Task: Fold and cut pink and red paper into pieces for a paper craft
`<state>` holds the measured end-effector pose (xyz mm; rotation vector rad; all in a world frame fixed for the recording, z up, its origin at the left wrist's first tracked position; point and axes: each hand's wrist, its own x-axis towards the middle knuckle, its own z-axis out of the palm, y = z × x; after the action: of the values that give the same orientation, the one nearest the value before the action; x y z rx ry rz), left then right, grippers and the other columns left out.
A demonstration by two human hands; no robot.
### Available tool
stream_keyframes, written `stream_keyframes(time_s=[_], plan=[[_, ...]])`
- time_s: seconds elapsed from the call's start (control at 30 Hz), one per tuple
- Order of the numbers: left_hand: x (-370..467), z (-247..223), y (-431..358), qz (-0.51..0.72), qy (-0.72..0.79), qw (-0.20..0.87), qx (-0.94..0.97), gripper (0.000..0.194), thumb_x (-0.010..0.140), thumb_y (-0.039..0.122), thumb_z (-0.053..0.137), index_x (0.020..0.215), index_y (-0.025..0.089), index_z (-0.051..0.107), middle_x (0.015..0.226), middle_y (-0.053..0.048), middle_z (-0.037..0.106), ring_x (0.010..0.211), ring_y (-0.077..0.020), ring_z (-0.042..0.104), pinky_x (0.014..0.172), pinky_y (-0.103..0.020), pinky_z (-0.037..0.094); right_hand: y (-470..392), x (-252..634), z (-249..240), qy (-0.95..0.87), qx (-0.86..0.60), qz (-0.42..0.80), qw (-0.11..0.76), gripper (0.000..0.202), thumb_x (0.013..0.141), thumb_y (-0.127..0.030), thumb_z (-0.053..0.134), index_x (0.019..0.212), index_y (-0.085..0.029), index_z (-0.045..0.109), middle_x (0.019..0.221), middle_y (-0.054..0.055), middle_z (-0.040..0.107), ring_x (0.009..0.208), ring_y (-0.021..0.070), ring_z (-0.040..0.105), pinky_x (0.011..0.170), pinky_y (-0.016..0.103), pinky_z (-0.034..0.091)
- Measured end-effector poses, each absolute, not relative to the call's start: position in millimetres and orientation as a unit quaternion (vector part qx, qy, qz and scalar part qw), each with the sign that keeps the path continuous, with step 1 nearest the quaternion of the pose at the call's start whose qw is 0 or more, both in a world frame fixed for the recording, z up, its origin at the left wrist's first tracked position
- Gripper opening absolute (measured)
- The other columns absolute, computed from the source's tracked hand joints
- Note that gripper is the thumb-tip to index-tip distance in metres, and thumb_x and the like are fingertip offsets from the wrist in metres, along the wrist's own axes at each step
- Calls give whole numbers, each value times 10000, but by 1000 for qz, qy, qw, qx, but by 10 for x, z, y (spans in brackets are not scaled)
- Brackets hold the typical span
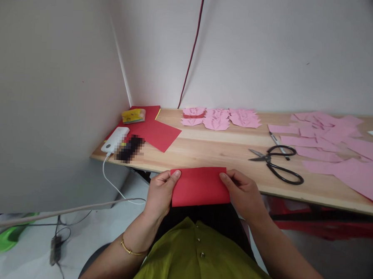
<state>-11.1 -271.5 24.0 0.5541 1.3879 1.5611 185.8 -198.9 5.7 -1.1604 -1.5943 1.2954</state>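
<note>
Grip: left hand point(161, 192) and right hand point(243, 194) pinch the folded red paper point(199, 186) at its ends.
Risk: an uneven pull may skew the crease or tear it.

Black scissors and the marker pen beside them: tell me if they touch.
Touching. The head view shows the pen lying across the black scissors' upper handle loop.
</note>
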Motion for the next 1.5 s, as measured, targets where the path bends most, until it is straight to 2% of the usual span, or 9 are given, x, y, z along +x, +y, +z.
stream_keyframes(time_s=[0.2,0.47,0.7,0.87,0.97,1.07,1.23,1.33,1.5], plan=[[-190,243,-2539,605,584,440,316,252,713,411,708,730,160,700,640,10,629,605,-113,535,596,-225,409,-1798,1868,131,-684,-456,418,387,294,848,-437,534,724,-179,600,689,-9,555,667,135,483,613,237,368],[-405,111,-1604,452,681,250,518,393,743,412,631,478,171,468,486,46,371,518,-98,356,516,-240,240,-1082,1817,64,-776,-500,235,303,282,861,-357,473,658,-181,557,611,-4,569,612,144,511,598,246,332],[-468,6,-1376,233,708,81,662,285,808,370,565,595,185,528,662,-13,552,686,-162,501,625,-273,310,-990,1715,11,-827,-544,81,121,205,920,-308,437,851,-161,563,818,75,663,761,195,602,619,266,313],[-461,-2,-1401,200,711,44,673,205,796,363,607,714,191,532,724,-26,567,739,-186,522,672,-291,347,-1020,1668,39,-801,-582,104,99,258,916,-283,470,1130,-138,478,814,74,665,771,213,632,599,267,327],[-463,3,-1395,221,721,52,654,215,771,354,642,859,198,523,788,-28,583,748,-193,530,672,-295,361,-1014,1688,26,-818,-555,93,123,289,914,-270,466,1191,-183,472,993,91,633,827,195,613,618,263,346],[-480,10,-1362,231,698,60,675,207,765,313,644,876,201,510,841,-36,584,795,-198,532,702,-301,372,-986,1728,2,-849,-508,67,134,232,934,-248,400,1102,-229,559,1095,75,569,853,172,566,638,260,357],[-521,31,-1305,214,647,107,724,149,799,270,598,703,200,508,768,-13,578,782,-173,519,711,-290,365,-917,1789,70,-937,-327,57,106,203,918,-170,425,924,-175,628,977,82,615,918,199,482,812,308,344],[-534,31,-1290,214,641,112,729,154,802,277,593,689,199,522,742,-12,579,771,-173,511,713,-296,360,-923,1769,204,-943,-327,15,66,177,874,-137,479,820,-167,644,874,96,636,930,239,466,815,368,313],[-539,26,-1289,203,650,113,724,153,799,282,603,695,198,528,741,-15,581,761,-173,504,698,-297,351,-908,1579,373,-940,-340,-10,-19,313,911,-295,469,787,-136,709,809,147,665,915,294,518,765,394,343]])
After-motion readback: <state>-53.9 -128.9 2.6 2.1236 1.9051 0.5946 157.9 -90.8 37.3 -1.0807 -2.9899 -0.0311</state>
